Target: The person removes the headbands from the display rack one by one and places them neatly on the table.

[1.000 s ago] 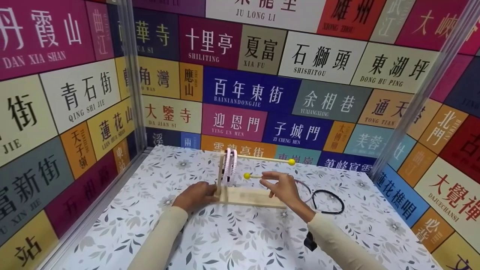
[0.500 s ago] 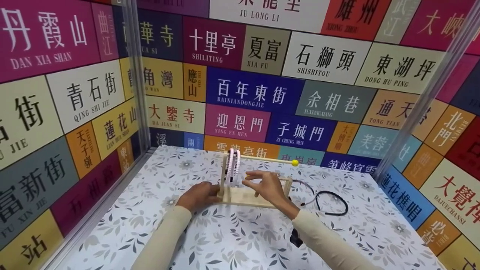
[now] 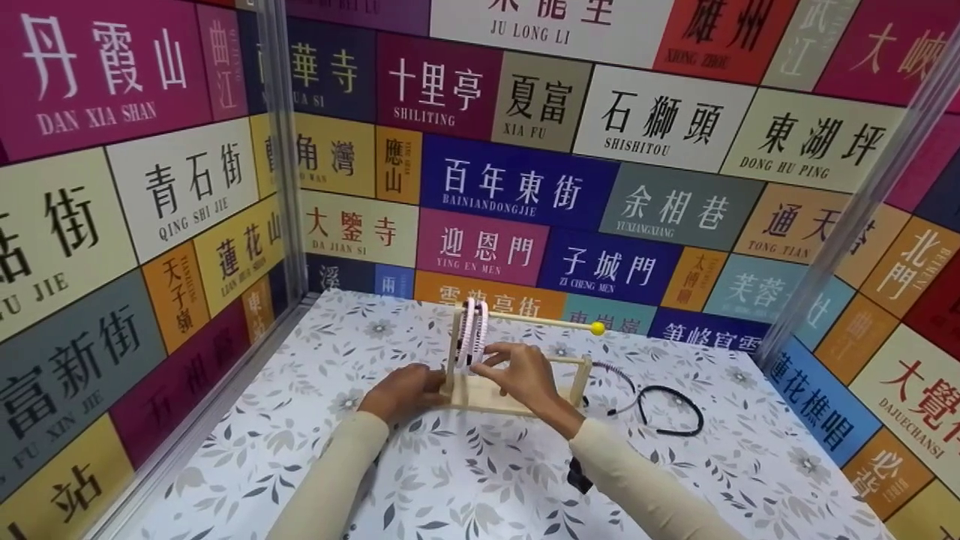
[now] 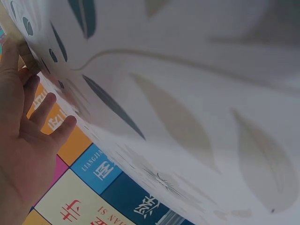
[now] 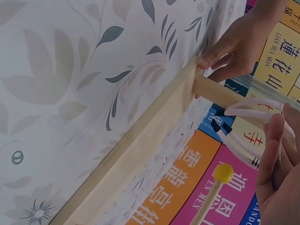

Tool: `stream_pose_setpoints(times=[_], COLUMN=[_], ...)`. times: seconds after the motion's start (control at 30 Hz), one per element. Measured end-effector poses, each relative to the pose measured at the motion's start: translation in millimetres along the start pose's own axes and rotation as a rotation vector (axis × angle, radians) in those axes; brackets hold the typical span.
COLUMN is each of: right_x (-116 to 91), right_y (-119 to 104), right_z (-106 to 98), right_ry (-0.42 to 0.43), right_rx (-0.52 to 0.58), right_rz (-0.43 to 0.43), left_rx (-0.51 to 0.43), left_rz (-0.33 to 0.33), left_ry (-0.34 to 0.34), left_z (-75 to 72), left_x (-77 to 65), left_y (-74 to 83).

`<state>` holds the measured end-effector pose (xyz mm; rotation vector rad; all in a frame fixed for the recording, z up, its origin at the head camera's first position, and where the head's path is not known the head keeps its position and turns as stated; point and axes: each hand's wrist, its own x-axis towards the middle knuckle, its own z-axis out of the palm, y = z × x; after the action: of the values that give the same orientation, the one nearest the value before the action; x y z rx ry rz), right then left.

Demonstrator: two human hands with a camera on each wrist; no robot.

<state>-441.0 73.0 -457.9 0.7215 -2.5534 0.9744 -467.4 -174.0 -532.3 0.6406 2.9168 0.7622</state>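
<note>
A wooden rack [image 3: 487, 399] stands on the table, with uprights at both ends and a rod tipped by a yellow ball [image 3: 598, 328]. Pink headbands [image 3: 470, 330] with dark ends hang from this upper rod, beside the left upright. My left hand [image 3: 403, 394] holds the rack's left end; in the left wrist view its fingertips grip the wooden edge [image 4: 29, 58]. At the lower part of the headbands, my right hand [image 3: 523, 375] pinches one between thumb and finger. The right wrist view shows that hand [image 5: 281, 173] beside the lower rod's yellow ball [image 5: 223, 173].
Right of the rack lie a black headband [image 3: 700, 415] and a thin purplish toothed headband [image 3: 624, 375], partly behind the right upright. A leaf-patterned cover [image 3: 435, 480] spreads over the table. Panels with printed signs [image 3: 510, 176] enclose its back and sides.
My right hand has moved left, from over the lower rod to the hanging headbands, uncovering the right upright. My left hand keeps its hold on the rack. The head view has shifted slightly.
</note>
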Motion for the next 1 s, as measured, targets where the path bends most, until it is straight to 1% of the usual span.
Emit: stream_pose_setpoints(times=[0.13, 0.23, 0.3, 0.43, 0.67, 0.87, 1.0], right_x=[-1.2, -2.1, -2.3, -2.4, -2.9, -5.2, -5.6], right_y=[-1.9, -2.7, -2.6, -1.7, 0.3, 1.9, 3.6], right_z=[2.2, 3.3, 4.0, 5.3, 6.1, 3.3, -0.5], right_ry=[0.018, 0.037, 0.045, 0.053, 0.066, 0.092, 0.101], right_rx=[-0.021, -0.035, -0.042, -0.057, -0.056, -0.098, -0.088], right_rz=[-0.005, -0.025, -0.031, -0.036, -0.050, -0.059, -0.054], left_rx=[0.002, 0.008, 0.015, 0.025, 0.011, 0.025, 0.017], left_rz=[0.023, 0.051, 0.056, 0.040, 0.006, 0.009, 0.006], left_ry=[0.010, 0.019, 0.017, 0.005, -0.013, -0.011, -0.011], left_z=[-1.0, -1.4, -1.0, 0.7, 1.8, 1.1, 0.5], left_x=[-2.6, -1.9, -0.8, 2.6, 5.4, 2.3, 0.9], left_y=[2.1, 1.6, 1.0, -1.6, -3.3, -2.5, -3.7])
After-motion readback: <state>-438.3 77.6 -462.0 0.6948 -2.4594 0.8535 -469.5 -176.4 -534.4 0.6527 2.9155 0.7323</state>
